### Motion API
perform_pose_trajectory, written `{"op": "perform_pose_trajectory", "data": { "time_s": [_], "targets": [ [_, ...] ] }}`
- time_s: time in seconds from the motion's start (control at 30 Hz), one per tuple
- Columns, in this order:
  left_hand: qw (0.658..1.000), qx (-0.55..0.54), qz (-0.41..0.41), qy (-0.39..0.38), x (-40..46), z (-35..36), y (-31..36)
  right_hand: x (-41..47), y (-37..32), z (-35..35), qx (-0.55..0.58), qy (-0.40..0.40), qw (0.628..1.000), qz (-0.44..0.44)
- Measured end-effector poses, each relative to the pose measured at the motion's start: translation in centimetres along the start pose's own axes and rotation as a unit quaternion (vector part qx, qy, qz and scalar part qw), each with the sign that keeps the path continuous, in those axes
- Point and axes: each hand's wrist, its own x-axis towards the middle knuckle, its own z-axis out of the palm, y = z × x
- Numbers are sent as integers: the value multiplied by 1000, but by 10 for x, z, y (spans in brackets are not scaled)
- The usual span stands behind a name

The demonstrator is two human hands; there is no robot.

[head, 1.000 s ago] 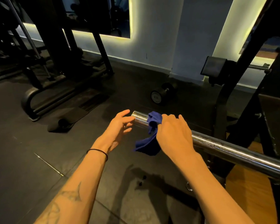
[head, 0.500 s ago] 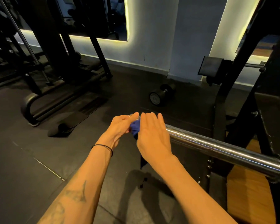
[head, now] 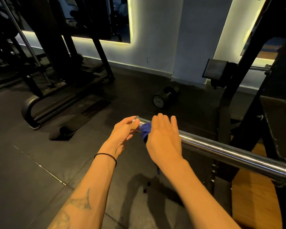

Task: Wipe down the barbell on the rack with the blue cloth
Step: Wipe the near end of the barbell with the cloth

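Note:
The chrome barbell (head: 229,149) lies on the black rack (head: 248,103) and runs from the lower right up to its free end at the centre. My left hand (head: 124,134) grips that free end, thumb on top and fingers curled under. Just to its right, my right hand (head: 163,136) lies over the bar with straight fingers and presses the blue cloth (head: 145,129) onto it. Most of the cloth is hidden under the palm; a small tip hangs below my wrist.
A black dumbbell (head: 163,98) lies on the dark rubber floor beyond the bar's end. A black machine frame (head: 31,111) with a floor pad stands at the left. A wooden platform (head: 254,195) lies under the rack at the lower right, and a padded support (head: 215,71) sticks out behind it.
My right hand slid the cloth left to the bar's tip, then back slightly right, its fingers straightening. My left hand closed on the bar's end.

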Motion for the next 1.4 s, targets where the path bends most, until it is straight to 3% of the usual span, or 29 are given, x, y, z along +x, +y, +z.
{"op": "perform_pose_trajectory", "data": {
  "time_s": [0.13, 0.4, 0.57, 0.77, 0.97, 1.1, 1.17, 1.27, 1.4],
  "targets": [
    [998, 12, 69, 3, 0, 0, -3, 20, -12, 1, 6, -52, 995, -82],
    [994, -4, 110, 5, -4, 5, -14, -5, 56, -15, -86, -67, 994, 27],
    [990, -2, 140, 13, -6, 7, -21, 36, 9, -5, -22, -120, 992, -34],
    [988, 10, 153, 2, -4, 5, -18, 43, 15, -5, -41, -84, 992, -79],
    [988, -11, 155, -11, -6, 4, -27, 9, 52, -27, -156, -108, 982, 3],
    [986, -10, 165, -15, -9, 5, -28, 22, -3, -12, 16, -40, 998, 49],
    [985, -4, 172, -13, -10, 6, -26, 23, -22, 2, 64, -13, 998, 6],
    [983, 12, 183, -10, -11, 5, -23, 12, -10, 5, 42, 26, 997, -59],
    [980, 27, 195, -24, -10, 2, -24, -17, 35, -2, -11, 7, 1000, -25]
  ]
}}
